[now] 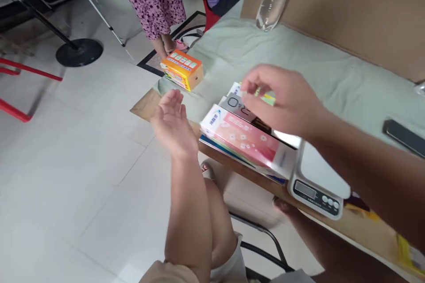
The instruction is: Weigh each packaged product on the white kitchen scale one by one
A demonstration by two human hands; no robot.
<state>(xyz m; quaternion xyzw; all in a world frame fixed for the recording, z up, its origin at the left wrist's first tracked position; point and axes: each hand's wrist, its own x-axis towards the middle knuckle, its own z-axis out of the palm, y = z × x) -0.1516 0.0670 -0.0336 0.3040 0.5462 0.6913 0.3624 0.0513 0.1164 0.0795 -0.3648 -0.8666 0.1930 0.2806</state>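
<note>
My left hand (175, 126) is open, palm up, off the table's front edge with nothing in it. Over a stack of boxes hovers my right hand (280, 99), slightly blurred, its fingers loosely bent and a gap showing between them and the thumb; I see nothing in its grasp. Below it lies a pink and white box (247, 137) with a flower print. Behind that one, a grey box (235, 104) is partly hidden by the hand. Right of the stack sits a white digital scale (315, 194), partly covered by my right forearm.
An orange tissue pack (182, 70) rests near the table corner. A clear plastic bottle (268, 13) lies by a cardboard sheet (348, 13). At right is a dark phone-like object (405, 136). Another person in a patterned purple garment (156, 0) stands beyond; a round-based stand (79, 52) is on the floor.
</note>
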